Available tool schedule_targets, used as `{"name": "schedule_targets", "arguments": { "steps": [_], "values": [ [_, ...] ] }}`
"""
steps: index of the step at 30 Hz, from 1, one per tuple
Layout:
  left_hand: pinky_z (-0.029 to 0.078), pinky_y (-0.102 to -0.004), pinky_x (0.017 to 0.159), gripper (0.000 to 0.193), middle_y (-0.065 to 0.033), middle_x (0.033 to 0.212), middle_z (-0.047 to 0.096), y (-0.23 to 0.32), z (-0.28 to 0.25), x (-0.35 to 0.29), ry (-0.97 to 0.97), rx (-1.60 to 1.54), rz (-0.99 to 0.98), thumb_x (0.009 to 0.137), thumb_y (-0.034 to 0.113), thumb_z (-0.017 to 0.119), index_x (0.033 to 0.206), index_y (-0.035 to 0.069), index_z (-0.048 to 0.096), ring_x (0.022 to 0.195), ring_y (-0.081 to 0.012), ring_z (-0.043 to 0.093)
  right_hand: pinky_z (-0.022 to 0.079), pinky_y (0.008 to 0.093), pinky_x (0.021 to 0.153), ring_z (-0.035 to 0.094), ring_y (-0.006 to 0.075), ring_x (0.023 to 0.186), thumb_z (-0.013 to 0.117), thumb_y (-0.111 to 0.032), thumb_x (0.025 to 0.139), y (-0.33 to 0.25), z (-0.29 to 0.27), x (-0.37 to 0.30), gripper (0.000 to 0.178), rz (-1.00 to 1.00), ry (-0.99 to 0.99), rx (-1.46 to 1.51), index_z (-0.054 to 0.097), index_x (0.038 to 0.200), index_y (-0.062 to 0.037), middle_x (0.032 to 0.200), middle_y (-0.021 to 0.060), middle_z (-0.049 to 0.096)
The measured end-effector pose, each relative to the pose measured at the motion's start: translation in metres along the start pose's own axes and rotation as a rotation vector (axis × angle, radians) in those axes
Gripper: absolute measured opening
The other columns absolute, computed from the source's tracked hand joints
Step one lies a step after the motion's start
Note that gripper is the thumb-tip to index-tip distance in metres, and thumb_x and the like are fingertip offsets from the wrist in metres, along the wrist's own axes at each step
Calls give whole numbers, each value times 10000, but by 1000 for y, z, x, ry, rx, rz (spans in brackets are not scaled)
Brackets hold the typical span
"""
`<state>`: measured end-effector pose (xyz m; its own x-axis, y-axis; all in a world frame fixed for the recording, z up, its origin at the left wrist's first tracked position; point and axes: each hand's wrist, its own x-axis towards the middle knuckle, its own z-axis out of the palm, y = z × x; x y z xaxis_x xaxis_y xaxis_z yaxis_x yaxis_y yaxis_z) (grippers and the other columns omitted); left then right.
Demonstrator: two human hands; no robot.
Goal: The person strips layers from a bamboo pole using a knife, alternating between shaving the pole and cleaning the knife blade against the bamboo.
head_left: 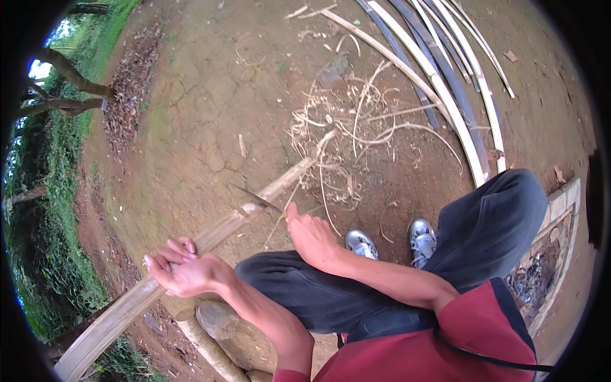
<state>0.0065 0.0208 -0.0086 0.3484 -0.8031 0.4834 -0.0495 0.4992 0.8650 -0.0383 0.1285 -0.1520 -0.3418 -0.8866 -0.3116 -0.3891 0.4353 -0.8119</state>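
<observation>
While the left hand [184,270] curls its fingers around the long pale split bamboo pole [191,245], which slants from lower left up across the bare cracked earth, the right hand [310,235] grips the handle of a dark curved blade [254,198] resting its edge on the pole. Shaving well here seems to call for a firm left hold and a shallow blade angle along the fibrous grain. Farther right lie thin curly bamboo shavings [356,134] and smooth, flat, bowed bamboo strips [445,95].
</observation>
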Motion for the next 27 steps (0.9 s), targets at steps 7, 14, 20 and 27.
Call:
{"name": "schedule_targets", "arguments": {
  "steps": [7, 14, 20, 27],
  "values": [
    [185, -260, 414, 385, 30, 538, 184, 15, 17, 1, 79, 20, -57, 948, 177, 405, 603, 157, 236, 448, -97, 190, 498, 474, 506, 638, 405, 607, 462, -32, 859, 65, 49, 47, 205, 135, 47, 5, 398, 997, 105, 632, 265, 595],
    [163, -251, 360, 402, 46, 511, 187, -2, 10, 10, -23, -115, 27, 940, 182, 423, 574, 155, 259, 418, -74, 179, 521, 474, 538, 642, 408, 605, 420, -17, 887, -3, -13, 1, 156, -14, -51, 233, 419, 984, 106, 669, 269, 614],
    [184, -270, 430, 383, 28, 535, 168, 7, 13, 5, 27, -10, -35, 961, 188, 370, 614, 165, 210, 461, -99, 184, 522, 469, 524, 641, 409, 598, 429, -73, 923, 5, -5, -4, 160, -126, 60, 88, 416, 1006, 63, 644, 262, 609],
    [185, -259, 416, 376, 31, 530, 172, 8, 9, 8, -53, -8, -43, 963, 185, 362, 612, 161, 230, 452, -93, 204, 504, 510, 543, 625, 438, 620, 457, -145, 944, 72, 46, 38, 200, 81, 101, 57, 423, 991, 47, 656, 271, 607]
  ]
}}
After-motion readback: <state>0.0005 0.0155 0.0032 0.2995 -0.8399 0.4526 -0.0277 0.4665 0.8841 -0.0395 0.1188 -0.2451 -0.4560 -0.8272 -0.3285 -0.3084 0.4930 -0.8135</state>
